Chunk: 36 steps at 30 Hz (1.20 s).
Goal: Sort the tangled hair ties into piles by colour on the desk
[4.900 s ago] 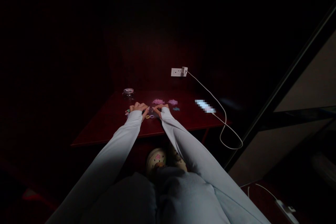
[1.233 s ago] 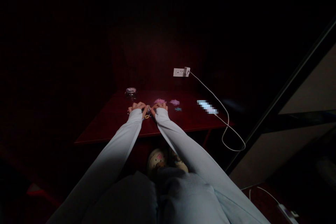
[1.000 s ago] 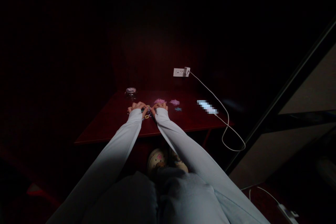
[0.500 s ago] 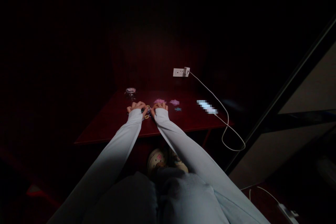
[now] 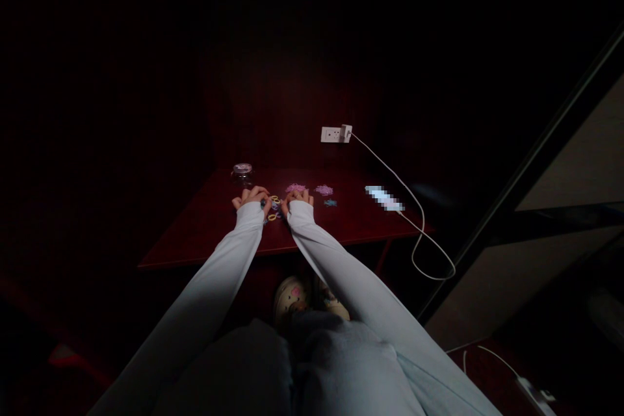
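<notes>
My left hand [image 5: 251, 195] rests at the left of a loose spread of small coloured elastic hair ties [image 5: 275, 206], its fingers bent but apart. Two yellow hair ties stand out, the nearer yellow one [image 5: 272, 217] close to my left thumb. On the right of the spread is my right hand [image 5: 298, 196], fingers curled and thumb drawn in; anything between them is too small to make out. Just beyond it lies a pink pile of hair ties [image 5: 295, 188]. A purple pile [image 5: 324, 190] and a small teal pile [image 5: 330, 203] lie to its right.
A clear lidded jar [image 5: 242, 173] stands at the back left of the dark red table [image 5: 195, 237]. At the right lies a blurred-out phone [image 5: 385, 198] on a white cable [image 5: 394, 173] running to a wall socket [image 5: 331, 135]. A power strip [image 5: 535, 396] lies on the floor.
My left hand has shifted slightly left, and more of the hair ties between my hands now show. My right hand has moved only slightly to the right.
</notes>
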{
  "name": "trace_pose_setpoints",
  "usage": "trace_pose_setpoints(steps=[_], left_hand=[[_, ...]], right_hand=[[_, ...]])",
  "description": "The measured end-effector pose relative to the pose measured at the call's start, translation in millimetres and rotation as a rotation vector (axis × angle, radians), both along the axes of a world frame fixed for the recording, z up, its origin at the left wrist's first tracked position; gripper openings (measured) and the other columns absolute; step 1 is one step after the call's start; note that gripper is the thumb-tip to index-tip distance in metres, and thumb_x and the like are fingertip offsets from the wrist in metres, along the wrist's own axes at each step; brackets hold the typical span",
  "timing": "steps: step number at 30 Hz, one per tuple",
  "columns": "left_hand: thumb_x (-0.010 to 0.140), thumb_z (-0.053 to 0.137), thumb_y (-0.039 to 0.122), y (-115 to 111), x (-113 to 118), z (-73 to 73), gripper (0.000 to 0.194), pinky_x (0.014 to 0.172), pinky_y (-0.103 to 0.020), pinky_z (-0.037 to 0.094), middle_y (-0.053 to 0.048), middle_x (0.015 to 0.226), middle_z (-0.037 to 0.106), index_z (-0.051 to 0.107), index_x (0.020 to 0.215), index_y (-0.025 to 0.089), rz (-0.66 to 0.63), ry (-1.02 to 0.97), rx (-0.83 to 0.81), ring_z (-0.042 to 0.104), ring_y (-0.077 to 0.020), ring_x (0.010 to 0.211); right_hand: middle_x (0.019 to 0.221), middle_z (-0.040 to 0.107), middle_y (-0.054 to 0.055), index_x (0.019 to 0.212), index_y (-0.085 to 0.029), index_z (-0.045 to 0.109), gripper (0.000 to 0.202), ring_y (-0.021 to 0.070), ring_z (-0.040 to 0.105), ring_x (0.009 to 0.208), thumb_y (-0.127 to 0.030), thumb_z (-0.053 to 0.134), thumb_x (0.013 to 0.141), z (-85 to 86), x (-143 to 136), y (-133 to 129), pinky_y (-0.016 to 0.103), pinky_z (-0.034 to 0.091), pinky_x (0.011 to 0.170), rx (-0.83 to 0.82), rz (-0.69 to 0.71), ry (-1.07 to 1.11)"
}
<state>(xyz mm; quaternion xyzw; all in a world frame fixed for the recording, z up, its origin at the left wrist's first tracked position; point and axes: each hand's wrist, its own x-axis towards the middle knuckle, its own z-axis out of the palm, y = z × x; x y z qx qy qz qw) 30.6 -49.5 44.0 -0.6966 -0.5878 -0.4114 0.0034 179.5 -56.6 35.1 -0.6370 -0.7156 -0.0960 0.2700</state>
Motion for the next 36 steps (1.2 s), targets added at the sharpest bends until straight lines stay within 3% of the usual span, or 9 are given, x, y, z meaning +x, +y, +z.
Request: trace_pose_setpoints(steps=[10,17,19,22,26,30,36], left_hand=[[0.094,0.058,0.021,-5,-3,2.5,0.024,0.099,-0.050,0.034,-0.002,0.130,0.074,0.059,0.070,0.022,0.113,-0.152,0.036,0.056,-0.0303,0.118],[0.093,0.059,0.020,-3,-5,-0.2,0.024,0.100,-0.054,0.037,-0.007,0.123,0.071,0.060,0.069,0.022,0.171,-0.246,0.037,0.060,-0.0308,0.116],[0.094,0.060,0.020,-1,-3,-1.0,0.025,0.100,-0.053,0.038,-0.007,0.124,0.072,0.063,0.069,0.022,0.136,-0.229,0.033,0.061,-0.0301,0.116],[0.092,0.061,0.020,3,0,-2.9,0.022,0.103,-0.051,0.038,-0.005,0.117,0.077,0.067,0.071,0.023,-0.025,-0.139,-0.020,0.063,-0.0285,0.114],[0.089,0.064,0.021,8,1,-5.2,0.019,0.104,-0.046,0.039,-0.003,0.110,0.081,0.068,0.070,0.024,-0.187,-0.083,-0.066,0.066,-0.0266,0.111],[0.090,0.063,0.024,9,-1,-3.8,0.021,0.103,-0.045,0.039,-0.001,0.105,0.082,0.068,0.070,0.025,-0.139,-0.141,-0.045,0.068,-0.0264,0.110],[0.091,0.062,0.019,5,0,-1.3,0.022,0.104,-0.046,0.039,-0.002,0.104,0.082,0.067,0.070,0.023,-0.107,-0.192,-0.019,0.070,-0.0262,0.108]], right_hand=[[0.131,0.071,0.013,0.111,-0.019,0.078,0.030,0.0319,0.050,0.124,-0.031,0.050,0.109,5.1,12,-8,0.042,0.037,0.098,0.014,-0.024,0.045],[0.131,0.069,0.013,0.111,-0.019,0.078,0.030,0.0311,0.049,0.122,-0.031,0.051,0.110,4.8,13,-7,0.042,0.035,0.099,0.031,-0.045,0.043],[0.131,0.069,0.012,0.110,-0.019,0.078,0.029,0.0304,0.049,0.122,-0.032,0.052,0.110,3.2,12,-7,0.041,0.035,0.099,0.036,-0.006,0.057],[0.135,0.068,0.010,0.109,-0.022,0.079,0.025,0.0286,0.049,0.122,-0.034,0.057,0.110,1.2,10,-6,0.039,0.035,0.099,0.037,0.084,0.073],[0.141,0.066,0.007,0.108,-0.026,0.081,0.025,0.0280,0.048,0.125,-0.038,0.059,0.110,3.8,17,-2,0.038,0.034,0.100,-0.016,0.083,0.108],[0.138,0.067,0.008,0.111,-0.028,0.084,0.030,0.0291,0.049,0.124,-0.045,0.059,0.109,9.3,48,-1,0.040,0.035,0.102,-0.003,-0.046,0.155],[0.143,0.067,0.014,0.111,-0.027,0.088,0.032,0.0392,0.049,0.130,-0.042,0.059,0.107,9.6,116,-8,0.056,0.034,0.109,0.063,-0.429,0.277]])
